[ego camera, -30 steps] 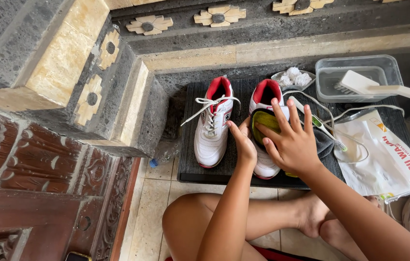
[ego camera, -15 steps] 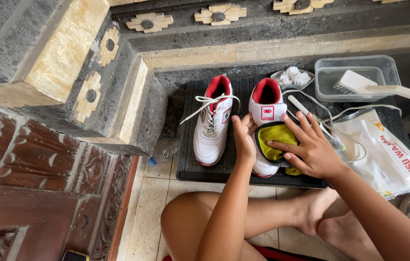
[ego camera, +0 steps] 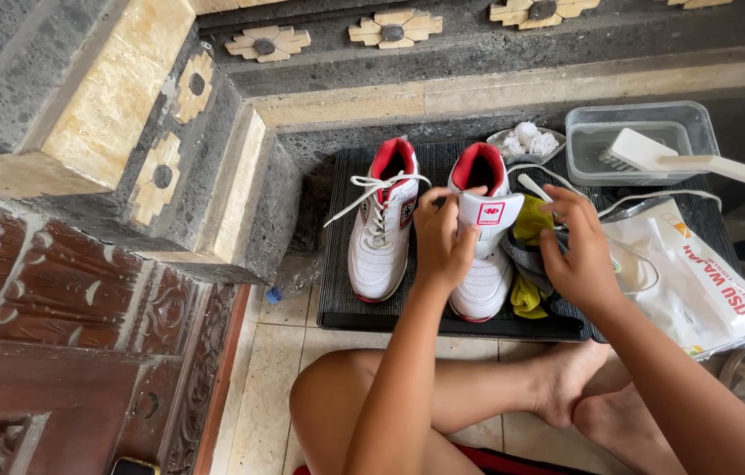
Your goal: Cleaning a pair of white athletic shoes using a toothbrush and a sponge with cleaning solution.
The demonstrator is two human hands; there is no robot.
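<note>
I am noting the left hand [ego camera: 444,237] is gripping the tongue of the right-side white and red sneaker [ego camera: 483,255] on the black ribbed mat [ego camera: 337,290]. The right hand [ego camera: 576,251] is closing on a grey and yellow insole [ego camera: 526,264], largely hidden. A white plastic bag [ego camera: 697,281] with red print is lying right, partly cut off by the forearm.

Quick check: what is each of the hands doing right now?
Left hand: closed on the tongue of the unlaced white shoe.
Right hand: gripping the yellow-grey insole.
</note>
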